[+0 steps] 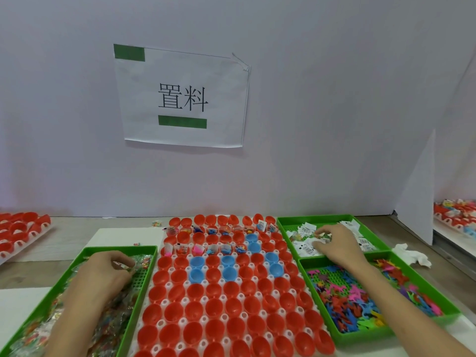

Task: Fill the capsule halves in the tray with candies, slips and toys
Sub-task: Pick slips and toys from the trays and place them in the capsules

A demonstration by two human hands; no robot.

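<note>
Left of the tray (184, 301), the left hand (103, 276) pinched candies (144, 261) in a green bin (118, 249); right of it, the right hand (337, 244) gripped slips (306, 249) in another bin (322, 217).

Both forearms reach forward, palms down. The left hand (108, 273) pinches a clear candy packet (141, 261) between thumb and fingertips; the right hand (334, 244) curls its fingers downward.

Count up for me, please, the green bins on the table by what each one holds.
Candy bin: 1
Slip bin: 1
Toy bin: 1
Total: 3 green bins
</note>
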